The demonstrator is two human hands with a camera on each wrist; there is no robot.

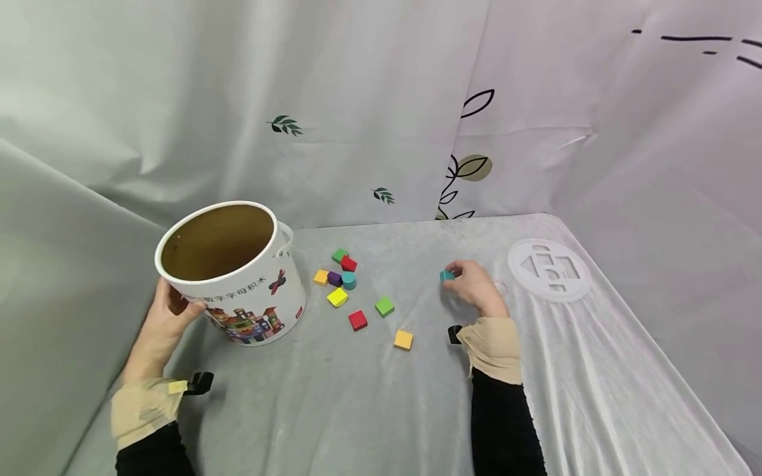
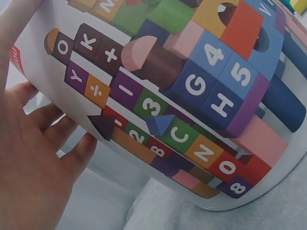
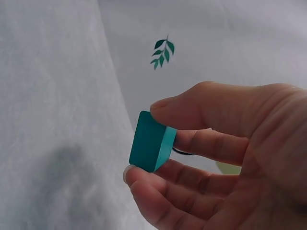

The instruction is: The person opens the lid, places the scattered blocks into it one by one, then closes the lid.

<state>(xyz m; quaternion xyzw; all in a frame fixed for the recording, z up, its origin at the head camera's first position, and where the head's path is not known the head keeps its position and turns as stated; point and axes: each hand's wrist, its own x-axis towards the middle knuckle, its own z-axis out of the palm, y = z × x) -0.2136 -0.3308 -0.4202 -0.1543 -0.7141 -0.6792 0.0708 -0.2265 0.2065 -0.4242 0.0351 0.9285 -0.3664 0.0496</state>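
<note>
At the left stands a white bucket [image 1: 280, 291] with an open top and printed letter and number blocks on its side. My left hand [image 1: 169, 314] holds its left side, thumb on the front below the rim. In the left wrist view the fingers [image 2: 79, 153] bend around the bucket's side [image 2: 201, 105], their contact partly hidden. My right hand [image 1: 476, 285] pinches a small teal block [image 3: 148, 141] between thumb and fingertips, above the cloth. Between the hands lie several coloured blocks, among them a red one [image 1: 358, 320], a green one [image 1: 384, 306] and an orange one [image 1: 403, 340].
A white round board [image 1: 577, 284] with shaped cut-outs lies at the right. Beside the bucket is a cluster with a yellow block [image 1: 337, 297], a blue cylinder [image 1: 348, 281] and a purple block [image 1: 335, 279]. Grey cloth [image 1: 333, 410] covers the table; curtains hang behind and beside it.
</note>
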